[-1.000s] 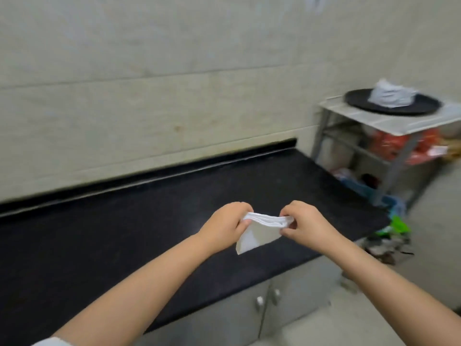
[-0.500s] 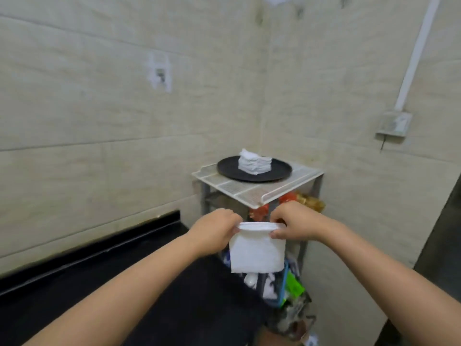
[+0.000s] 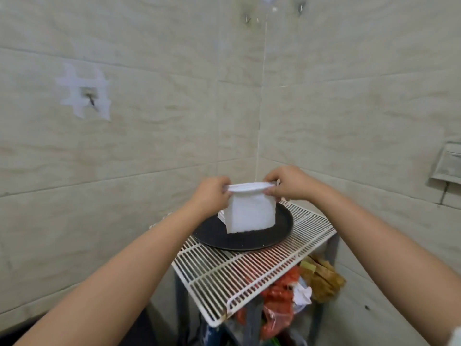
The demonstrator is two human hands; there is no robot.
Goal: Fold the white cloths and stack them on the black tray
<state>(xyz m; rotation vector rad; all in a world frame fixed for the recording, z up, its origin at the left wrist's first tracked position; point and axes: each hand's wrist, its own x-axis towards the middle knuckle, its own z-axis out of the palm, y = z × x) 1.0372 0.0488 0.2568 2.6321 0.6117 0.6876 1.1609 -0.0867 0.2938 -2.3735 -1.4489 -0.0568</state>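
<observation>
So you've got the folded white cloth (image 3: 249,212) pinched at its top edge from both ends: your left hand (image 3: 212,194) has its fingers curled tight round the left corner, and your right hand (image 3: 287,183) grips the right corner the same way. It hangs down flat between them, right above the black tray (image 3: 244,239), which sits on the white wire shelf (image 3: 239,273) in the tiled corner. Bags are stuffed underneath.

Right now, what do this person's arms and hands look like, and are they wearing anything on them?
Both forearms are bare. The left hand and right hand have no gloves, and no rings or watch show. A sliver of white sleeve peeks in at the lower right corner.
</observation>
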